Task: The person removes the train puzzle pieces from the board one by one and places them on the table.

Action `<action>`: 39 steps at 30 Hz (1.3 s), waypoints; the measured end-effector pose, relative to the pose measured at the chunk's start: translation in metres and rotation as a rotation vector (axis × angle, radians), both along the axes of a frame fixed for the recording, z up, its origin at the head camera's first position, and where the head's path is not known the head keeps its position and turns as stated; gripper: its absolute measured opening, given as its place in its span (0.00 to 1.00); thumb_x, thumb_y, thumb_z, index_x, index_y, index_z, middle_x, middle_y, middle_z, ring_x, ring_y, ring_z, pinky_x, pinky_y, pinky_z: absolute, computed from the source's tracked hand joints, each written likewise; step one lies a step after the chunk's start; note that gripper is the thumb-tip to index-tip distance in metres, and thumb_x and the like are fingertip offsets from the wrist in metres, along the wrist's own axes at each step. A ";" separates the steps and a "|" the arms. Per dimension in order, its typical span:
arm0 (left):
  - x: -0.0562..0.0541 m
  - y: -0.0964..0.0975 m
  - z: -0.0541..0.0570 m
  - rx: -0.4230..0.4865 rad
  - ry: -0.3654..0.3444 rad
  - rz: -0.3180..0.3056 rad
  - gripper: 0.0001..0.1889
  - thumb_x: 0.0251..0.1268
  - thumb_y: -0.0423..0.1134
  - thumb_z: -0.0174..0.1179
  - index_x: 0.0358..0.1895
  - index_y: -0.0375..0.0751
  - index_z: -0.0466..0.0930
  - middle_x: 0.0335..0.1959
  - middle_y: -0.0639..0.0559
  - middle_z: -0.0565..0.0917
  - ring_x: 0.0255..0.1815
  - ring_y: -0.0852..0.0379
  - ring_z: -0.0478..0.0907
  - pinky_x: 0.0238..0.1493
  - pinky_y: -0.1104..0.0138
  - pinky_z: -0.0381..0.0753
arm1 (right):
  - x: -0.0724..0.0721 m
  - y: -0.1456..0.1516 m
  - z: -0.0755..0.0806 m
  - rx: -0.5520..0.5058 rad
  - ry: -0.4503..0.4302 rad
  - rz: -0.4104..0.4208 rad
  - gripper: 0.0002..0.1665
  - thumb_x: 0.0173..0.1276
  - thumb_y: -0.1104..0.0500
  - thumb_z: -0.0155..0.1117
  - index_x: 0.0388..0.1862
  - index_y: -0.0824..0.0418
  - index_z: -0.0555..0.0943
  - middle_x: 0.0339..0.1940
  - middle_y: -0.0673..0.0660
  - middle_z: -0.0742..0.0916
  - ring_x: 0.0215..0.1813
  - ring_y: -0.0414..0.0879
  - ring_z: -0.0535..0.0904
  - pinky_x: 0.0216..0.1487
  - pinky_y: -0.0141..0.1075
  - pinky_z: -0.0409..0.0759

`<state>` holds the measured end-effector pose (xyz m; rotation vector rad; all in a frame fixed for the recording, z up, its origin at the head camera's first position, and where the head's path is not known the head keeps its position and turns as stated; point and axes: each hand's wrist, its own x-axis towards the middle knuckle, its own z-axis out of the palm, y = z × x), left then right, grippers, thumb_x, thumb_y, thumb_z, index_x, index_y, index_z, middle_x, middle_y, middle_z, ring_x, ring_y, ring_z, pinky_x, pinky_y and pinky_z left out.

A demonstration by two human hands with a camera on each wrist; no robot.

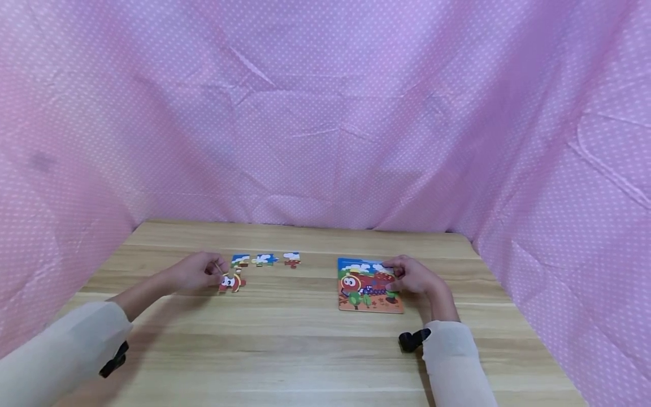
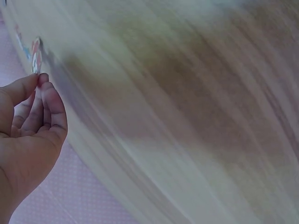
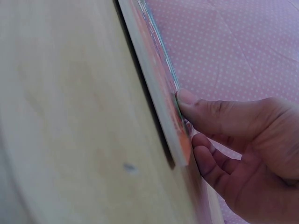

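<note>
On the left side of the table, my left hand [image 1: 195,271] pinches a jigsaw piece [image 1: 231,283] with a red face and big white eyes. The left wrist view shows that piece [image 2: 36,57] edge-on at the tips of thumb and forefinger. Just beyond it lie several loose jigsaw pieces [image 1: 265,259] in blue, white and red. My right hand [image 1: 414,275] grips the right side of a square jigsaw board [image 1: 363,304] with a red cartoon figure. In the right wrist view its thumb lies on the board's [image 3: 159,100] picture face, the other fingers curled by the edge.
The wooden table [image 1: 285,350] runs under both hands. A pink dotted cloth [image 1: 325,141] hangs behind it and on both sides. A black strap device [image 1: 413,341] sits on the right wrist, and another [image 1: 114,360] on the left.
</note>
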<state>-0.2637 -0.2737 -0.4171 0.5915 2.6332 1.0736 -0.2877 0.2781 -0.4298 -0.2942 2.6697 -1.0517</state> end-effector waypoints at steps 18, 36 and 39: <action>-0.004 0.001 -0.007 0.006 -0.035 0.015 0.07 0.65 0.28 0.65 0.43 0.32 0.81 0.30 0.51 0.80 0.32 0.57 0.74 0.31 0.70 0.74 | -0.001 0.000 -0.001 -0.005 -0.008 0.006 0.32 0.66 0.62 0.75 0.69 0.58 0.78 0.65 0.62 0.76 0.60 0.56 0.70 0.68 0.58 0.68; -0.015 0.007 -0.010 -0.081 0.041 -0.060 0.03 0.64 0.30 0.68 0.38 0.38 0.83 0.28 0.55 0.81 0.30 0.60 0.74 0.32 0.69 0.75 | -0.002 0.000 0.000 -0.008 -0.014 -0.002 0.32 0.66 0.62 0.75 0.69 0.57 0.78 0.64 0.61 0.77 0.59 0.56 0.70 0.65 0.56 0.69; -0.015 0.009 -0.010 -0.076 0.048 -0.053 0.04 0.63 0.30 0.68 0.38 0.37 0.83 0.28 0.55 0.81 0.30 0.60 0.74 0.31 0.69 0.74 | -0.002 0.000 0.001 -0.009 -0.011 0.001 0.32 0.66 0.62 0.75 0.69 0.57 0.78 0.66 0.62 0.76 0.60 0.57 0.71 0.67 0.58 0.68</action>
